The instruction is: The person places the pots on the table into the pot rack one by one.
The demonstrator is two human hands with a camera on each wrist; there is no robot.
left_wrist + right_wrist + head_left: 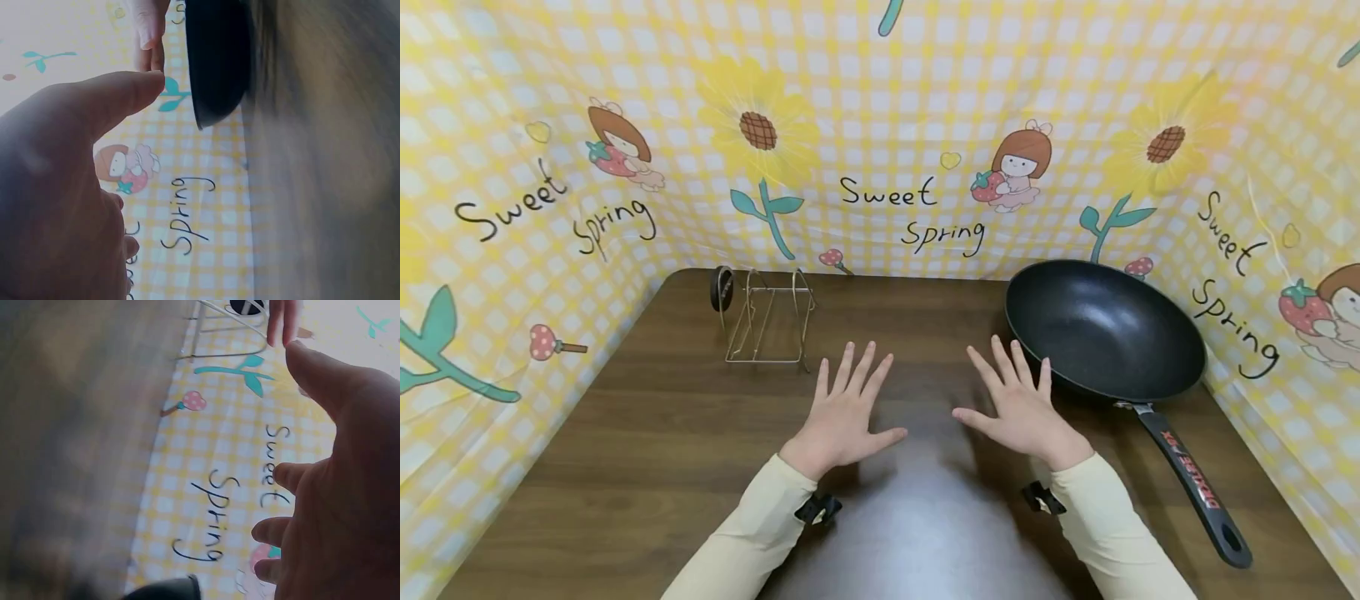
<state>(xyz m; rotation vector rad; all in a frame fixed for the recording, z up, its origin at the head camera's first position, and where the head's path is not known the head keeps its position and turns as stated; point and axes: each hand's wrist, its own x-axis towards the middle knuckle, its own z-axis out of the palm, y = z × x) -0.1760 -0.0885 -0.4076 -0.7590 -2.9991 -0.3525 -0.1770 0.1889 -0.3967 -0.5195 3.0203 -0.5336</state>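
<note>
Both hands hover above the brown table with fingers spread and nothing in them. In the head view the left hand (842,417) is right of and nearer than a wire rack (767,323), apart from it. The right hand (1026,408) is beside a black wok (1105,325); its fingertips overlap the wok's near-left rim in this view, and contact cannot be told. The wok's handle (1195,483) points toward the near right. In the left wrist view, the left thumb (125,94) stretches out before the wok's dark side (219,62). The rack (231,331) shows at the top of the right wrist view.
A yellow checked cloth (887,125) with printed flowers and lettering stands around the back and sides of the wooden table (647,467). A round black disc (722,289) is at the rack's left end. Black straps (818,508) are on both wrists.
</note>
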